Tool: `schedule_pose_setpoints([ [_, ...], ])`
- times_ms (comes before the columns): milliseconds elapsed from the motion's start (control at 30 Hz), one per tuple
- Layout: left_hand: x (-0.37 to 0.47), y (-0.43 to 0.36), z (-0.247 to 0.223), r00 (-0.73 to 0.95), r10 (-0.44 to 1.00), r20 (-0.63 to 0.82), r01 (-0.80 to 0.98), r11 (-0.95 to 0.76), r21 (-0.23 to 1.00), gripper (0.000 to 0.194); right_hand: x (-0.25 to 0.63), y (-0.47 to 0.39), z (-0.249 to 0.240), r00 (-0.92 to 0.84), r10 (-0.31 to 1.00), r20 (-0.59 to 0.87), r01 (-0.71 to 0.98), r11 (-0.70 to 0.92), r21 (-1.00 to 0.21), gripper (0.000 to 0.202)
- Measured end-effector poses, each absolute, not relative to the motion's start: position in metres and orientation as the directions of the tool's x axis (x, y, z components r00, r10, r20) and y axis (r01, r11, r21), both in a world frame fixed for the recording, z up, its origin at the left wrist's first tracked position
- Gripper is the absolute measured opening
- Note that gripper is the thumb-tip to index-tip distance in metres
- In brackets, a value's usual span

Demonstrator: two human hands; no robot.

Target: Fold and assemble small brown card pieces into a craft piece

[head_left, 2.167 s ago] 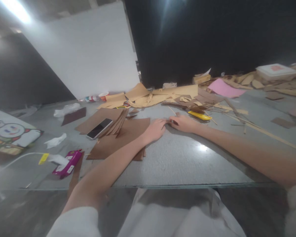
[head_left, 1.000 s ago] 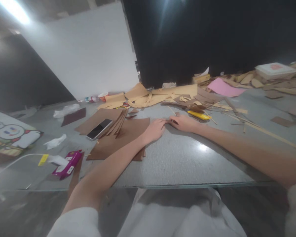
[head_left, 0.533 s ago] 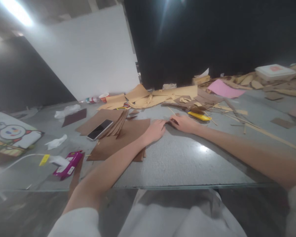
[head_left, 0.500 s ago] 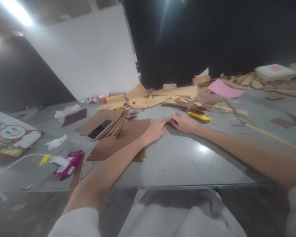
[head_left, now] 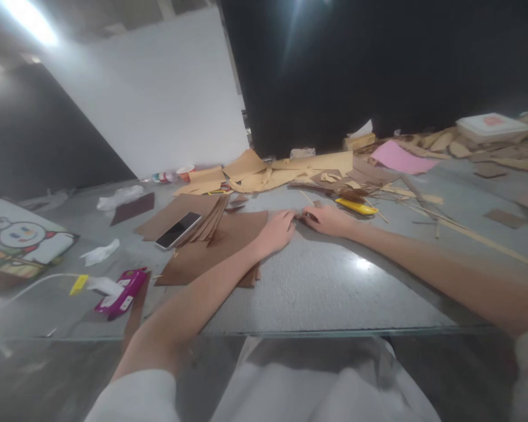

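Observation:
My left hand (head_left: 278, 230) rests at the right edge of the large brown sheets (head_left: 215, 249), its fingers curled together. Close beside it, my right hand (head_left: 328, 221) is closed in a pinch. The fingertips of both hands almost meet over a small brown piece (head_left: 298, 217), too small and blurred to name. A yellow utility knife (head_left: 356, 206) lies just beyond my right hand. To the left, a phone (head_left: 178, 230) lies on a fanned stack of brown sheets (head_left: 206, 220).
A purple wipes pack (head_left: 123, 292) lies near the front left edge. Tan and brown scraps (head_left: 268, 177) are heaped along the back. A pink sheet (head_left: 400, 158), a white takeaway box (head_left: 491, 128) and a paper cup (head_left: 185, 172) stand or lie at the rear.
Almost nothing differs. My two hands stay at the same spot, with only slight finger movement around the small piece.

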State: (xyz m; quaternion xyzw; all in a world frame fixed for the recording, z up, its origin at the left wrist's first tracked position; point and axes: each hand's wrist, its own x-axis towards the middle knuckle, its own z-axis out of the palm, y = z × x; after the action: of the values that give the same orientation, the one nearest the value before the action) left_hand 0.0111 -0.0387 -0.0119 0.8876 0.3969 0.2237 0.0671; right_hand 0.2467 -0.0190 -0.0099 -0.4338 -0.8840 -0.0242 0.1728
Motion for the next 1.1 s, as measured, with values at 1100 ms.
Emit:
schedule_pose_setpoints([
  [1100, 0.0108, -0.0395, -0.0108, 0.602, 0.726, 0.333, 0.686, -0.683, 0.25, 0.033, 0.2479, -0.0179, -0.0108, -0.58, 0.75, 0.317, 0.765, 0.636, -0.105, 0.036],
])
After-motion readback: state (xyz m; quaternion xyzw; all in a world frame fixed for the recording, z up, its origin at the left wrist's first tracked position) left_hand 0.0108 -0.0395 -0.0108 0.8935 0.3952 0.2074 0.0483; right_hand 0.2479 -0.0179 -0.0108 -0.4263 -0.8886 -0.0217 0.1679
